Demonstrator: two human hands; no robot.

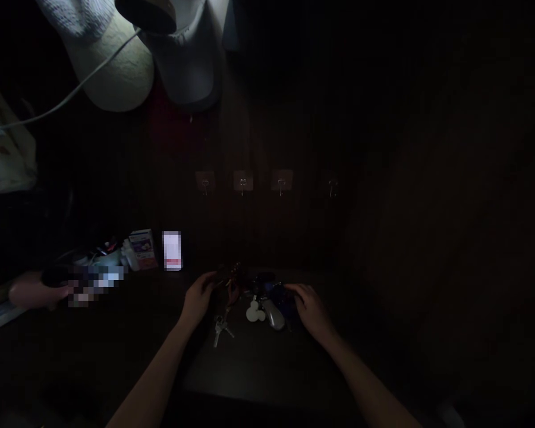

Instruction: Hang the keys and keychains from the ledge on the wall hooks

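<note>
At the far left we are seeing a pale cloth-like thing (13,160), and a pink rounded object (29,290) is lying below it. A white cable (78,89) is running up rightward towards a pale cap (116,74). Next along, a small printed box (143,249) is standing near a bright upright rectangle (172,246) (its face is showing only as coarse blocks), while a grey cap (185,71) is hanging high above. Our left hand (198,298) is curving its fingers at the edge of a brown strap-like bundle (233,292); we are not managing to tell whether it is gripping. Just right of that hand, silver keys (222,327) are lying on the dark surface (232,374), in front of the bundle. Above, a row of small hooks (243,181) is lining the wall. Continuing right, a white three-lobed tag (254,312) is lying just beside a grey oval fob (274,315), and a dark blue item (282,292) is sitting behind the fob. Our right hand (310,304) is bending its fingers beside the blue item, though the dimness is hiding whether they are pinching it.
</note>
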